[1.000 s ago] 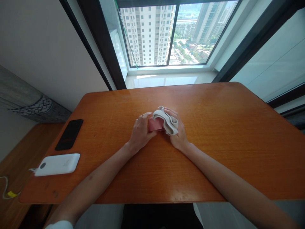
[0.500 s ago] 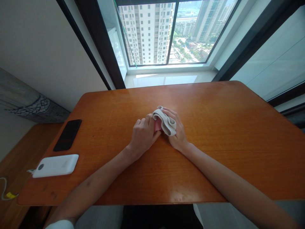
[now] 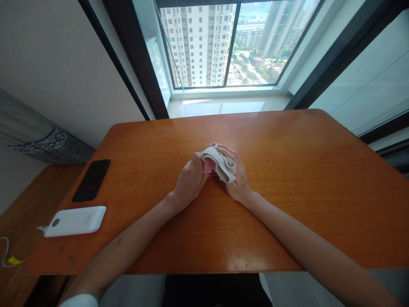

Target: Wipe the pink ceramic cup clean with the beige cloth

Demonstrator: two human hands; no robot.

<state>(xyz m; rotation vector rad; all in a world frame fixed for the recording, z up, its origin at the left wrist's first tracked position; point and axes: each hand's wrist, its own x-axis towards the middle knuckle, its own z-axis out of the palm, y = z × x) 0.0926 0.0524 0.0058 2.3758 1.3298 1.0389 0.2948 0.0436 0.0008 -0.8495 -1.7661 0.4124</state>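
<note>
At the middle of the orange wooden table (image 3: 287, 179) my two hands meet around a small pink flat object (image 3: 208, 167). My left hand (image 3: 188, 181) is closed on its left side, fingers curled over it. My right hand (image 3: 236, 179) holds a folded beige cloth (image 3: 220, 162) draped over its fingers and pressed onto the pink object from the right. Most of the pink object is hidden by the cloth and my fingers; I cannot name it.
A black phone (image 3: 91, 179) lies face up near the table's left edge. A white power bank (image 3: 76, 221) with a cable sits nearer me on the left. Beyond the far table edge is a window sill and large window.
My left hand has closed further over the pink object, hiding more of it, and the cloth has slid a little to the left across it. The phone and power bank are unmoved.
</note>
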